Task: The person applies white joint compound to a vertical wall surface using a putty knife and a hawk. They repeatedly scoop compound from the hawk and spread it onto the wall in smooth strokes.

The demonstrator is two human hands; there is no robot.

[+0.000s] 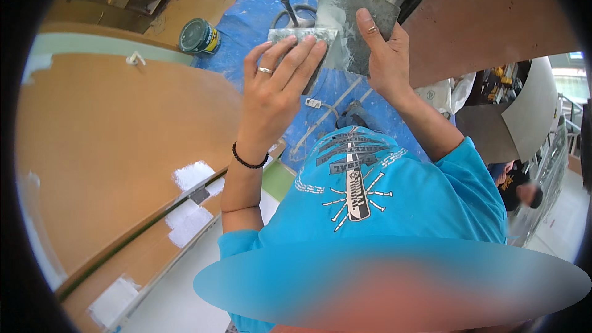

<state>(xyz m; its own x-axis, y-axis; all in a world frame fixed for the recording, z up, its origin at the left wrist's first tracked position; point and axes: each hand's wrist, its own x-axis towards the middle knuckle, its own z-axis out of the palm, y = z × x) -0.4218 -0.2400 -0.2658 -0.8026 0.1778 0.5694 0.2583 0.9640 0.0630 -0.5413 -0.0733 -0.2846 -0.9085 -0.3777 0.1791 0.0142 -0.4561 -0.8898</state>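
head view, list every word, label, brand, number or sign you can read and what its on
Blue shirt: bold lettering with a bone-like graphic; wording not copied here.
Dark-lidded bucket: yellow-and-black label, too small to read for certain.
White packaging: small round mark, too small to read.
Other person's black top: small orange marks, unreadable.

Dark grey flat plate [353,7]: squarish, tilted, white paste [333,18] smeared down left side. Smaller flat plate [277,35] at its 8 o'clock: upper edge paste-streaked, partly hidden; contact unclear.
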